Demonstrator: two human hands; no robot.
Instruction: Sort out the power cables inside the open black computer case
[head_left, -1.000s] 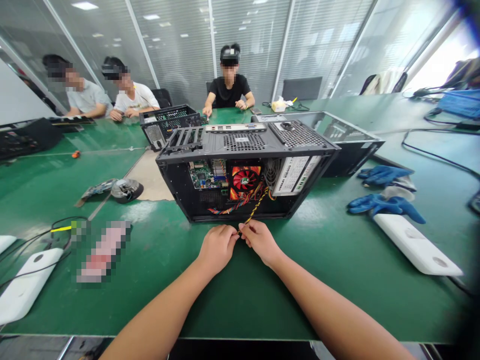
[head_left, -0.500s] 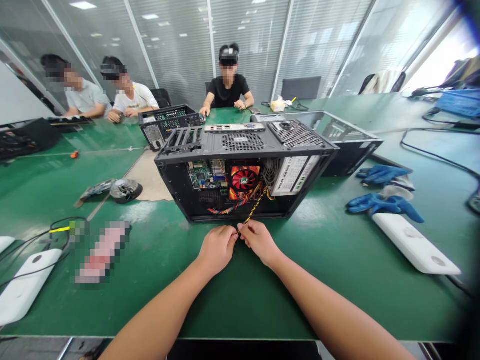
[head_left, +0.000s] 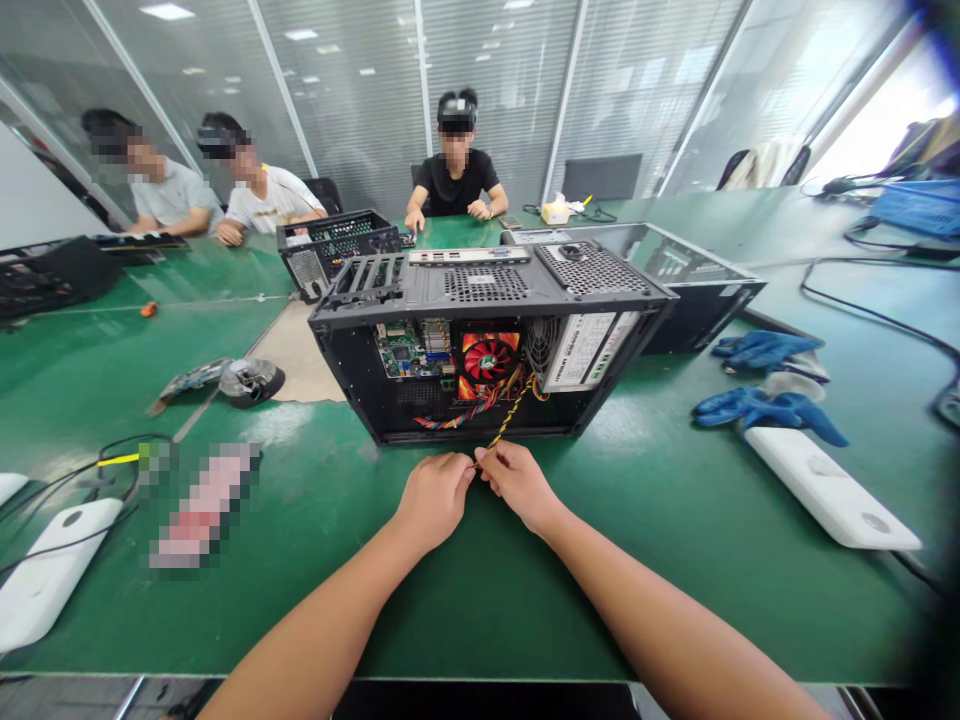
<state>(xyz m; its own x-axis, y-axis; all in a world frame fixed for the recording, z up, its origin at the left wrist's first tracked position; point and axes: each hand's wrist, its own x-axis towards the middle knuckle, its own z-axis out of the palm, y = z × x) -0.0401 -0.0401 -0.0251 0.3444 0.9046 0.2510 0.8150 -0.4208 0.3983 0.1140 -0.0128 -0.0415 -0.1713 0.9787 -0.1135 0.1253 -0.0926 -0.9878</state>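
Observation:
An open black computer case (head_left: 495,290) stands on the green table, its inside facing me. A red cooling fan (head_left: 489,358), a motherboard (head_left: 405,350) and a white-labelled power supply (head_left: 589,352) show in it. From near the power supply a twisted yellow-and-black cable (head_left: 511,412) runs out over the case's lower edge. My left hand (head_left: 441,492) pinches the cable's near part, and my right hand (head_left: 517,482) pinches it right beside, fingertips almost touching. The cable's end is hidden by my fingers. A multicoloured wire bundle (head_left: 465,415) lies inside the case.
Blue gloves (head_left: 772,405) and a white power strip (head_left: 832,485) lie at right; another white strip (head_left: 56,575) with cables lies at left. A second case (head_left: 697,280) is behind mine. Several people sit across the green table (head_left: 480,620), one in black (head_left: 459,180).
My hands stay almost in place on the cable, with hardly any finger movement. Across the table, the person in the white shirt shifts an arm slightly.

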